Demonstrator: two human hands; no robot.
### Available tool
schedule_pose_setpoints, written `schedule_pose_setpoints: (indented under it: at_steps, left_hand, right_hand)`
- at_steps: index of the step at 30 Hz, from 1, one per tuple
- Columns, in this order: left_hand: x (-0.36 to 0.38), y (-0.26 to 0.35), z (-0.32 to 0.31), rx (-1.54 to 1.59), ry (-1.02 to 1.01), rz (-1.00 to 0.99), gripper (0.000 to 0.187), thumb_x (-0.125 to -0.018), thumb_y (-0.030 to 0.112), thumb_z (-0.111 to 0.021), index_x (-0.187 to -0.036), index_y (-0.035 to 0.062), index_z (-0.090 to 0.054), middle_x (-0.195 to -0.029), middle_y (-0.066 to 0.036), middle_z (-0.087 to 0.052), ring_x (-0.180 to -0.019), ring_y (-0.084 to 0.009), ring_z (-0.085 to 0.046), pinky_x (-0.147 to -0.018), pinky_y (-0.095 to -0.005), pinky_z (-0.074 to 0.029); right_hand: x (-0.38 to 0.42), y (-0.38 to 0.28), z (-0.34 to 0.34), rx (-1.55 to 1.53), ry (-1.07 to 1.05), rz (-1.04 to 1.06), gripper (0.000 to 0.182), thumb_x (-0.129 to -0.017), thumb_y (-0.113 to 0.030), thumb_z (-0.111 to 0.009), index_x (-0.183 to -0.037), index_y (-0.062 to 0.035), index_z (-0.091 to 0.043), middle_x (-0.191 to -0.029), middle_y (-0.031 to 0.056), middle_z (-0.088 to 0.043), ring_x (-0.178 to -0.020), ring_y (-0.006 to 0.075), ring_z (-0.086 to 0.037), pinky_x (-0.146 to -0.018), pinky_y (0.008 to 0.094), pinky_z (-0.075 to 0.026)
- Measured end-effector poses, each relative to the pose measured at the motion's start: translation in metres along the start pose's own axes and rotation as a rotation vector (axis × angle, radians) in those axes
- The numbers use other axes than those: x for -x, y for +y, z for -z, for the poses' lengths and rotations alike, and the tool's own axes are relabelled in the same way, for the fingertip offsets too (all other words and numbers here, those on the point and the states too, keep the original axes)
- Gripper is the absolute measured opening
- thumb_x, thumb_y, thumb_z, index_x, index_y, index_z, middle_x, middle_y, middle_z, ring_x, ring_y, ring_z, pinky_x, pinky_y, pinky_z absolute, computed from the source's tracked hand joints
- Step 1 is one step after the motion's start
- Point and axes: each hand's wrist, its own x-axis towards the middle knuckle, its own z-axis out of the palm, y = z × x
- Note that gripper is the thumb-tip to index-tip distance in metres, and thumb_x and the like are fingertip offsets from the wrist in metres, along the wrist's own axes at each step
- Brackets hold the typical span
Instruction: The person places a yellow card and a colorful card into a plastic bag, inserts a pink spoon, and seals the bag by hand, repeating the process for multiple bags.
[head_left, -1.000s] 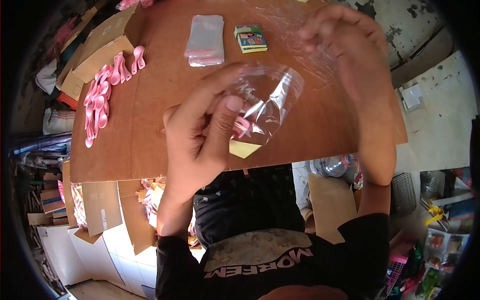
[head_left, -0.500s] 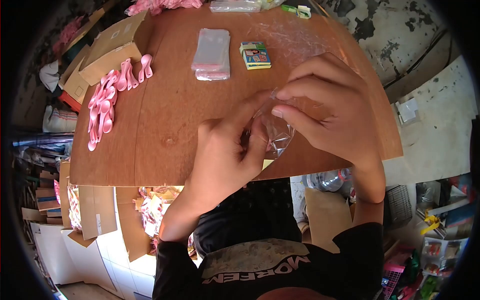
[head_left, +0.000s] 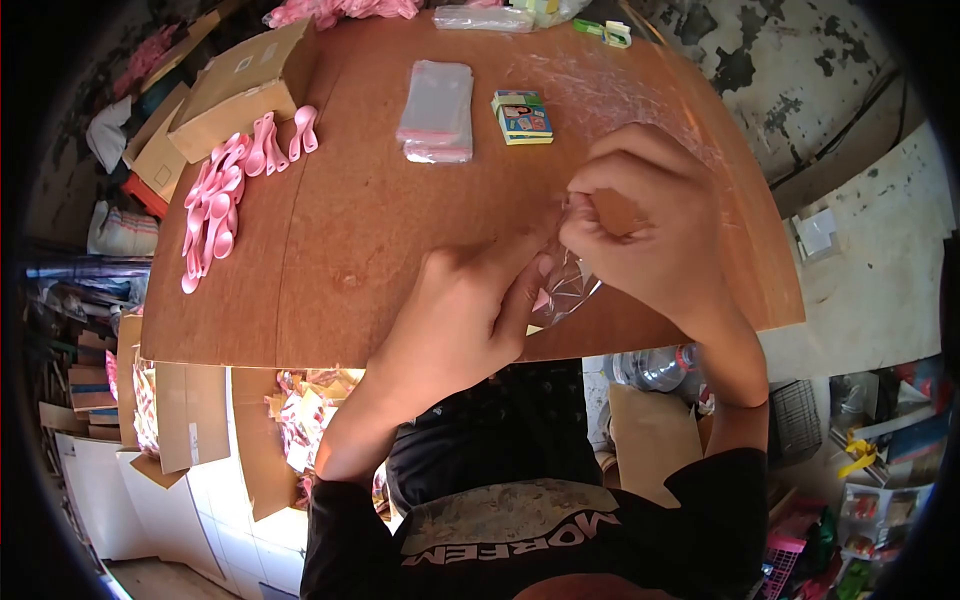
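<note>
A clear plastic bag (head_left: 572, 288) is held between my two hands near the front edge of the table. My left hand (head_left: 478, 305) pinches its left side, the thumb lying over it. Thumb and fingertips of my right hand (head_left: 655, 225) are pressed together at the bag's upper end, close to the left fingertips. A bit of pink and a bit of yellow show at the bag's lower part; what they belong to is mostly hidden by my left hand. Beyond my hands lie a stack of flat clear bags (head_left: 438, 112) and a small stack of printed cards (head_left: 522, 118).
Pink plastic spoons (head_left: 213, 205) lie in a pile at the left of the wooden table (head_left: 340, 240), beside a cardboard box (head_left: 242, 85). Plastic packs (head_left: 484, 18) sit at the far edge. Below the table are open boxes and a large clear bottle (head_left: 655, 368).
My right fingers have closed tighter at the bag's upper end, and my left thumb has moved up closer to them. The view has shifted slightly.
</note>
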Motion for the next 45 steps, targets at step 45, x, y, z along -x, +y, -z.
schedule_pose_setpoints:
  at_steps: [45]
  left_hand:
    - [0.013, -0.013, -0.003, 0.428, 0.320, 0.086, 0.037, -0.096, 0.008, -0.048, -0.129, -0.0073, -0.045, -0.087, -0.012, -0.068, -0.076, -0.0118, -0.064, -0.069, -0.0231, -0.050]
  right_hand:
    - [-0.006, 0.097, 0.051, -1.371, 0.029, -0.205, 0.014, -0.083, -0.010, -0.052, -0.090, -0.0015, -0.060, -0.085, 0.0085, -0.062, -0.076, 0.0203, -0.059, -0.073, 0.0340, -0.048]
